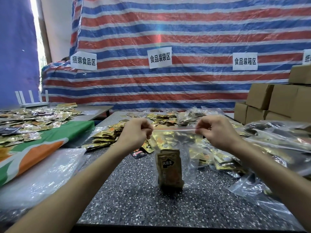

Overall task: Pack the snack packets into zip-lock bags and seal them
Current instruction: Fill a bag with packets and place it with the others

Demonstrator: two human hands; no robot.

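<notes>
- The fingertips of the left grip (136,132), a bare hand, curl out of our view. It pinches the left end of the mouth of the zip-lock bag (176,142).
- The right grip (217,130), likewise curled, pinches the right end of the same red-lined strip. We cannot tell whether the seal is pressed closed.
- The bag hangs between the two grips over the near middle of the bench (134,202). Snack packets (170,167) stand bunched upright in its bottom, and we cannot tell whether the bag touches the surface.
- On the front packet we read 大 and 王; the character between them is blurred.
- On the striped tarp (168,31), the left sign (83,62) reads 捆绑食品区, the middle sign (159,58) 食品装袋区 and the right sign (245,61) 食品装箱区. A fourth sign (307,56) is cut off at the right edge.
- The bench is dark speckled stone. It carries loose gold packets (104,133) at left and filled clear bags (277,137) at right, with cardboard boxes (269,101) stacked far right.
- At left we see a green-and-orange cloth (42,143), and far left a white router (32,100).
</notes>
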